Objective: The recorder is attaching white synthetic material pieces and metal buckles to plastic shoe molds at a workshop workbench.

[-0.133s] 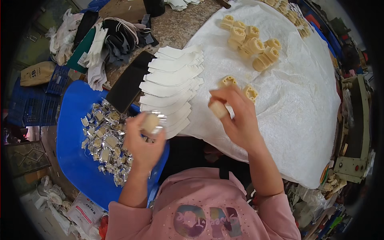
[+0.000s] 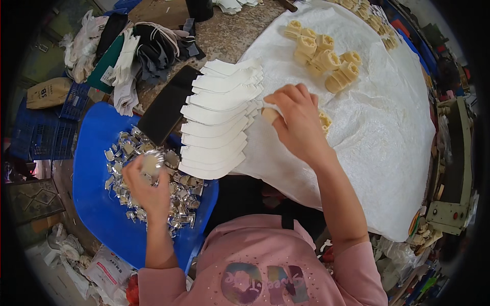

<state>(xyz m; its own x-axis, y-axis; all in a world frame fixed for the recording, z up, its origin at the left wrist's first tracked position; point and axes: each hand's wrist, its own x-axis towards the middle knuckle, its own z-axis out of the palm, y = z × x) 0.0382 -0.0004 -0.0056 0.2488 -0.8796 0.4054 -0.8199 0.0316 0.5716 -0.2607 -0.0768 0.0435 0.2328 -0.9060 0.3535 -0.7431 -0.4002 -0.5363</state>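
My left hand (image 2: 145,188) is over the blue tub (image 2: 94,168), its thumb and fingers around a shiny silver-edged piece (image 2: 152,164) with a beige face, somewhat blurred. Many similar silver and beige pieces (image 2: 186,204) lie heaped in the tub below it. My right hand (image 2: 298,120) hovers above the white sheet, just right of a fanned row of white curved strips (image 2: 214,132). Its fingers are bent with a gap from the thumb. A beige cover (image 2: 269,115) appears to sit on the thumb tip. Beneath this hand a beige roll (image 2: 325,121) is partly hidden.
Several beige rolls (image 2: 326,58) are grouped farther back on the white sheet (image 2: 377,132). A dark flat slab (image 2: 168,104) lies between tub and strips. Bundled dark and white straps (image 2: 153,51) lie at the back left. A green metal machine (image 2: 449,204) stands at the right.
My left hand has moved left with the silver-edged piece, from beside the strips to over the tub. My right hand has shifted slightly up and left, covering one of the two nearer rolls.
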